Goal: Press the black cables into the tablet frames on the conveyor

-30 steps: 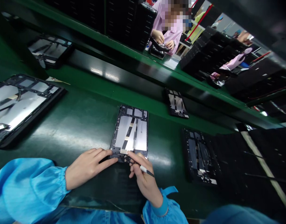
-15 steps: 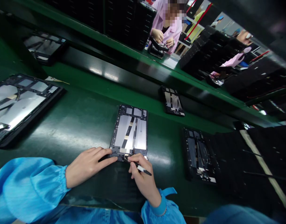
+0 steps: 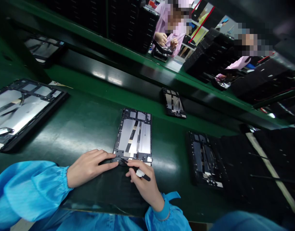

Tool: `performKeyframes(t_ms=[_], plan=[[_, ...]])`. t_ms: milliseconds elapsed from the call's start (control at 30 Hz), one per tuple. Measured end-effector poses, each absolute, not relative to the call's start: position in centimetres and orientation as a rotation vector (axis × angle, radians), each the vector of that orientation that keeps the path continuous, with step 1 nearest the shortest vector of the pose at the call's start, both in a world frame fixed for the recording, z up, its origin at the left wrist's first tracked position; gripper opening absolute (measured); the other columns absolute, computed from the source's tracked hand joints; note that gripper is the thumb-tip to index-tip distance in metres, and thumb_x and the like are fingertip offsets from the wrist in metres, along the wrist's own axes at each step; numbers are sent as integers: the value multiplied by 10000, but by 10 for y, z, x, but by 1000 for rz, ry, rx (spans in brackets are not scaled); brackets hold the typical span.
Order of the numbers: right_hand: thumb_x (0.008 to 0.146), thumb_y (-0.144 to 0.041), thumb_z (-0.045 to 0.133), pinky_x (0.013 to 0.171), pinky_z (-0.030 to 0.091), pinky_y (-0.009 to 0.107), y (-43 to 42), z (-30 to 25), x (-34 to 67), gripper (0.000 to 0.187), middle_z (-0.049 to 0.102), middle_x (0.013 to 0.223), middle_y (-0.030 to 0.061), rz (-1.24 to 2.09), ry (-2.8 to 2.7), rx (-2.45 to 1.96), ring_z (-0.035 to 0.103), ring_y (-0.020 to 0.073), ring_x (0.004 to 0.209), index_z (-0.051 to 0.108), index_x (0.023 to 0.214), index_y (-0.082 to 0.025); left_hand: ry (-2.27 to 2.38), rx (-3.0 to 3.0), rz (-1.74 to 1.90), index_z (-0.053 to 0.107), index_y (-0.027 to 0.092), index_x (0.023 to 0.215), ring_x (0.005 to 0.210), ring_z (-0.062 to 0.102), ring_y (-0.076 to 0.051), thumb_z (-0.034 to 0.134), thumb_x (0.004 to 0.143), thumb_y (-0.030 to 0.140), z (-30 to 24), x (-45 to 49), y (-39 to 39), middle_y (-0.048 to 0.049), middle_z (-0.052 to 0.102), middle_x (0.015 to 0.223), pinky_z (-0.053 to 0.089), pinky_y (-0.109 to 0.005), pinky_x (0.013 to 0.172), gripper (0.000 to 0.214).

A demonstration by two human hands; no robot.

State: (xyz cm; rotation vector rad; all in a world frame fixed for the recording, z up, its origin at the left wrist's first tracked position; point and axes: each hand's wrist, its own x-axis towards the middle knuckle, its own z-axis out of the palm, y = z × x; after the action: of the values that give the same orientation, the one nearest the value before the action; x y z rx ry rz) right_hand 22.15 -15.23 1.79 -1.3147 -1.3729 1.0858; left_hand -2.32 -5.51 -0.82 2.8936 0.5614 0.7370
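The right hand (image 3: 145,184) pinches a slim black-and-white tool (image 3: 139,173), probably working inside an open black-and-silver tablet (image 3: 145,138); left hand (image 3: 89,170), fingers half open, touches its edge. Next move likely needs steadiness.

A flat rectangular device with a black frame (image 3: 120,134) lies face-up and open on the green tabletop (image 3: 89,118), its silver metallic panels (image 3: 145,138) exposed and a black-and-tan ribbon strip (image 3: 132,134) slanting across them. A slender black-and-white pen-like tool (image 3: 139,173) tilts in the right hand (image 3: 147,191), its dark tip over the device's near edge; contact is unclear.
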Motion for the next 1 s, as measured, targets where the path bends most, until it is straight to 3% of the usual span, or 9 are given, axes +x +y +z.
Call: performKeyframes(t_ms=[167, 267, 433, 533, 600, 833, 1000], plan=[[975, -221, 584, 681, 629, 317, -150, 24, 221, 150, 750, 1058, 66, 1037, -1548, -1288, 707, 151, 636, 715, 1047, -235, 559, 2889, 764, 620, 289, 1287, 928, 635, -181, 377, 1070, 165, -8, -20, -53, -63, 672, 1204, 482, -291, 790, 349], [975, -267, 601, 587, 605, 272, -151, 22, 222, 125, 741, 1054, 66, 1128, -1480, -1324, 708, 144, 630, 697, 1047, -232, 566, 2889, 753, 635, 263, 1260, 932, 636, -190, 375, 1076, 176, 0, -19, -54, -68, 674, 1204, 490, -301, 796, 330], [910, -513, 690, 417, 537, 212, -162, 13, 223, 311, 749, 862, 52, 1340, -970, -1356, 667, 133, 514, 642, 962, -210, 521, 2776, 627, 625, 192, 1276, 1035, 633, -211, 410, 1075, 152, 13, -30, -80, -75, 699, 1203, 494, -324, 852, 297], [908, -608, 648, 392, 496, 198, -170, 10, 219, 418, 676, 625, -3, 1463, -887, -1371, 581, 109, 403, 633, 918, -191, 366, 2717, 527, 664, 228, 1224, 1071, 627, -223, 366, 1069, 115, 11, -37, -103, -57, 706, 1222, 491, -347, 869, 354], [921, -578, 642, 417, 497, 198, -173, 10, 215, 399, 616, 552, -32, 1506, -971, -1426, 580, 114, 411, 653, 892, -181, 333, 2744, 493, 676, 262, 1216, 1072, 630, -232, 335, 1046, 70, 7, -40, -112, -46, 701, 1255, 487, -374, 881, 427], [910, -307, 700, 546, 505, 247, -165, 22, 206, 131, 664, 693, -10, 1208, -1481, -1604, 698, 182, 635, 651, 840, -208, 356, 2769, 497, 668, 290, 1242, 1097, 621, -240, 327, 1019, 32, 0, -38, -115, -54, 691, 1273, 468, -385, 882, 483], [892, -246, 719, 593, 482, 260, -164, 20, 202, 110, 688, 743, 2, 1153, -1592, -1598, 685, 182, 659, 661, 809, -203, 358, 2776, 485, 672, 287, 1233, 1070, 619, -235, 310, 1044, 45, 5, -37, -114, -54, 692, 1244, 454, -382, 877, 474]])
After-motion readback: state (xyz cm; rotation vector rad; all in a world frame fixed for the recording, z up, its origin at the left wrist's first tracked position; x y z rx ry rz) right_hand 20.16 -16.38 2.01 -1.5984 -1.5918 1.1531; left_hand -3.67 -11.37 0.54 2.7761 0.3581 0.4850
